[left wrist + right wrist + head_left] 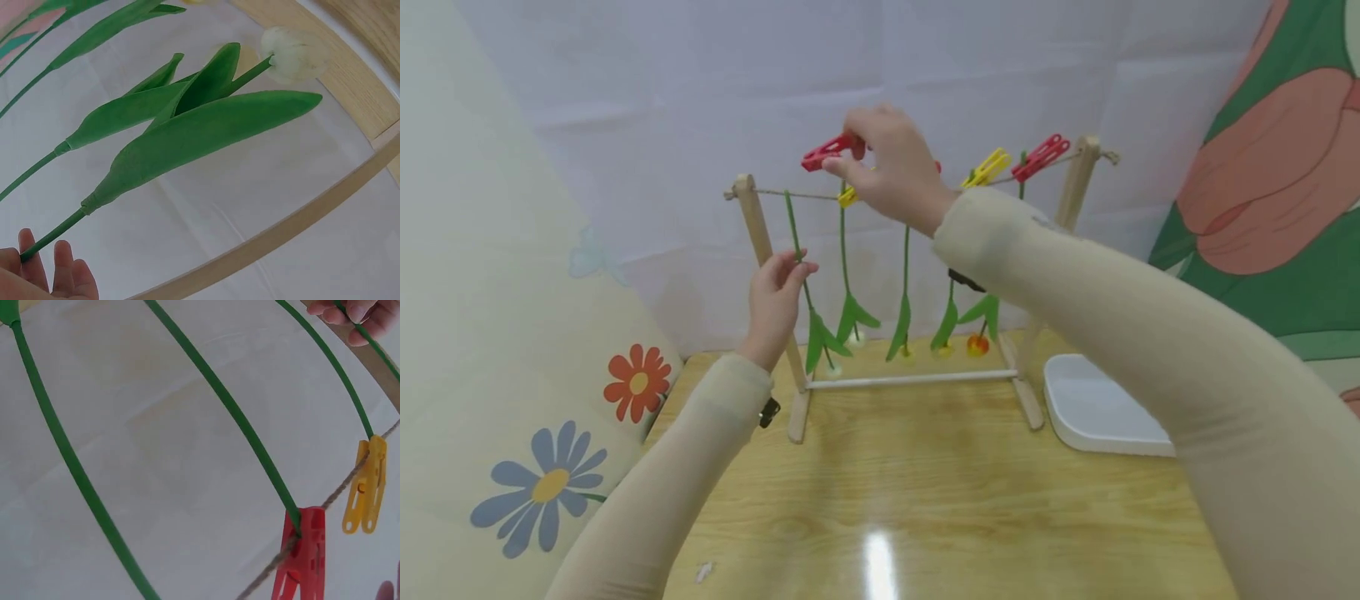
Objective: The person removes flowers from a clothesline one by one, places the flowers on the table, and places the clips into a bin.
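Observation:
My left hand [775, 304] pinches the green stem of an artificial tulip [212, 131], which hangs head down with its white bloom at the bottom. The stem's top end reaches the twine [808, 196] near the left post. Above the twine, my right hand [898, 167] holds a red clothespin [826, 154] between thumb and fingers, its tip pointing left toward that stem. Just below this hand, a yellow clothespin [369, 487] fastens another tulip stem to the twine. A second red clothespin [303, 550] grips the stem beside it.
The twine runs between two posts of a wooden stand [752, 221] with a white crossbar [910, 381]. Farther right, a yellow clothespin [988, 169] and a red clothespin [1041, 158] hold more upside-down tulips. A white tray [1097, 437] sits on the wooden table [955, 500].

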Available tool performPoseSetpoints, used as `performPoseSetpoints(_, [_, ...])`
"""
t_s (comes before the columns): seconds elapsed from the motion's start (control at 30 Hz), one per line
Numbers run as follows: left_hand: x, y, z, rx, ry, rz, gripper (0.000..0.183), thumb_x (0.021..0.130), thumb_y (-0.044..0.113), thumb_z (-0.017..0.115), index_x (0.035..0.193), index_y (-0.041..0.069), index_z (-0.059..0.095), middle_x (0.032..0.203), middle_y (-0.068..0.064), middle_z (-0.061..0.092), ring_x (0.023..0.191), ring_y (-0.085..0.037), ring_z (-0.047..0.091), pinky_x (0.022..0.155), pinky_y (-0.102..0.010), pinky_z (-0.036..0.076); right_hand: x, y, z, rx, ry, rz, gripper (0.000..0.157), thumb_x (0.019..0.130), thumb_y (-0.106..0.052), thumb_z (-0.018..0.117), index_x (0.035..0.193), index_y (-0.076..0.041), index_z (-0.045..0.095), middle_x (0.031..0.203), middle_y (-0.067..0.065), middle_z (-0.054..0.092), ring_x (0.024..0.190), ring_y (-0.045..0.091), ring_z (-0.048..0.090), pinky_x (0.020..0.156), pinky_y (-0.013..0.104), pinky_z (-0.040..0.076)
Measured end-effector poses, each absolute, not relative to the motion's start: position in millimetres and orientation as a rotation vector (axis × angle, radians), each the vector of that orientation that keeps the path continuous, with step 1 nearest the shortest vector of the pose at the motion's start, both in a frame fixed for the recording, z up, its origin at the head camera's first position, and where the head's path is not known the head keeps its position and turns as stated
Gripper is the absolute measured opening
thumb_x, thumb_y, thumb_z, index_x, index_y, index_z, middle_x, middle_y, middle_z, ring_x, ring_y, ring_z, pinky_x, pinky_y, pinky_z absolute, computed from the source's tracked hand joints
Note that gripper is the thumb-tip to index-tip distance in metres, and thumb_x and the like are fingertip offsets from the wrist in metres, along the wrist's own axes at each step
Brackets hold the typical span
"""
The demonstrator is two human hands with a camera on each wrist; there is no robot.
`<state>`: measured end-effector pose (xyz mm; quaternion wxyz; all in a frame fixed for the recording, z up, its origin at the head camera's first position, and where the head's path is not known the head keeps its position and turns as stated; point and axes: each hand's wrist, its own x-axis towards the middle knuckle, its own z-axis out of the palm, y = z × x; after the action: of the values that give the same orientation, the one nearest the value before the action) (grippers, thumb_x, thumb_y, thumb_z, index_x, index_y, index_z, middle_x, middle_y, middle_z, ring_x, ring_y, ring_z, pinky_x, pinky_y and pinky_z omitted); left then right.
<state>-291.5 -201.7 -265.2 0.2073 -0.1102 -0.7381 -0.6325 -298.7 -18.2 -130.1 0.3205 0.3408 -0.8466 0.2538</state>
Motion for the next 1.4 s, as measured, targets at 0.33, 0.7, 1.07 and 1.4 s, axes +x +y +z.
performPoseSetpoints(0.33, [-280,-210,-275,-0.302,-2.090,-1.759,0.027,0.099,0.002,0.052,0.124,-0.006,0.054,0.112,-0.024,0.063,0.098,-0.016,0.059,0.098,-0.029,0.046,-288,6,-144,0.858,-2.176,0.833,0.029,0.092,-0.024,0.069,0.087,0.000,0.053,0.084,0.010,0.050,0.085,0.023,0.039,0.075,0.028,0.033])
performPoseSetpoints(0.7, [-272,-219,-287,-0.284,-2.088,-1.750,0.026,0.098,0.000,0.052,0.123,-0.007,0.055,0.112,-0.025,0.063,0.100,-0.031,0.060,0.095,-0.029,0.049,-285,32,-164,0.830,-2.112,0.913,0.025,0.090,-0.016,0.072,0.087,0.004,0.058,0.084,0.016,0.056,0.086,0.029,0.048,0.079,0.032,0.037])
performPoseSetpoints(1.07, [-268,-219,-297,-0.290,-2.128,-1.754,0.027,0.099,0.001,0.051,0.124,-0.006,0.055,0.113,-0.023,0.063,0.096,-0.021,0.061,0.094,-0.028,0.049,-281,53,-182,0.788,-2.074,0.960,0.021,0.089,-0.010,0.071,0.093,0.007,0.059,0.090,0.017,0.056,0.087,0.028,0.048,0.080,0.035,0.040])
performPoseSetpoints(1.4, [-263,-221,-301,-0.279,-2.159,-1.758,0.027,0.099,0.001,0.051,0.125,-0.006,0.055,0.114,-0.024,0.062,0.091,-0.013,0.061,0.093,-0.027,0.050,-273,66,-195,0.763,-2.091,0.946,0.022,0.087,-0.008,0.072,0.093,0.008,0.059,0.090,0.019,0.056,0.089,0.028,0.047,0.082,0.037,0.037])
